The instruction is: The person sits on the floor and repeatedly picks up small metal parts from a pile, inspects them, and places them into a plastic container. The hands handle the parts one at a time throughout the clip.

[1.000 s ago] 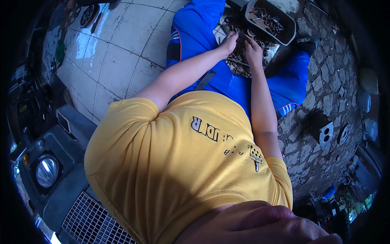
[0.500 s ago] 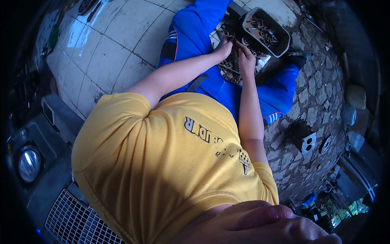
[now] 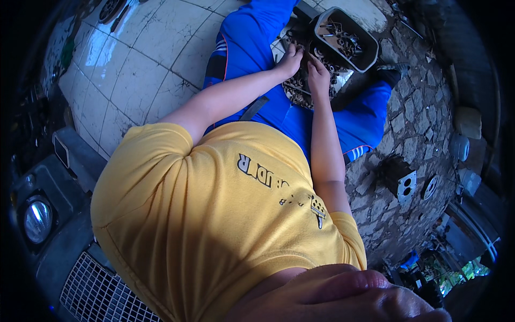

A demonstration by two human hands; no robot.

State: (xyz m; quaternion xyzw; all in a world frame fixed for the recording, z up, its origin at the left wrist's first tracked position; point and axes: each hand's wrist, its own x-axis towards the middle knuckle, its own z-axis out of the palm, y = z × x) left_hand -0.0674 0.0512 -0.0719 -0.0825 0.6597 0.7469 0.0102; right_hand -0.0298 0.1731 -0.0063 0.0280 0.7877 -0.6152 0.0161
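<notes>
My left hand (image 3: 289,63) is closed, its fingertips pinched over a heap of small dark metal hardware (image 3: 296,93) between my legs. To its right is my right hand (image 3: 318,78), also closed, with thumb and fingers pressed together. The two sets of fingertips are close but apart. Whatever sits in either pinch is too small and dark to name. The heap looks like bolts, nuts and washers; my hands cover part of it. Just beyond my right hand stands a grey plastic tub (image 3: 371,60), with loose bolts (image 3: 350,47) inside.
My legs in blue trousers (image 3: 244,40) spread around the heap. Pale tiles (image 3: 155,59) lie to the left, stone paving (image 3: 410,110) to the right. A metal block with two round holes (image 3: 406,186) rests beside a disc (image 3: 430,188). A vehicle's headlight (image 3: 38,221) is at lower left.
The whole view has shifted slightly, so everything sits a little further left. My fingertips are slightly farther apart; both hands stay over the heap.
</notes>
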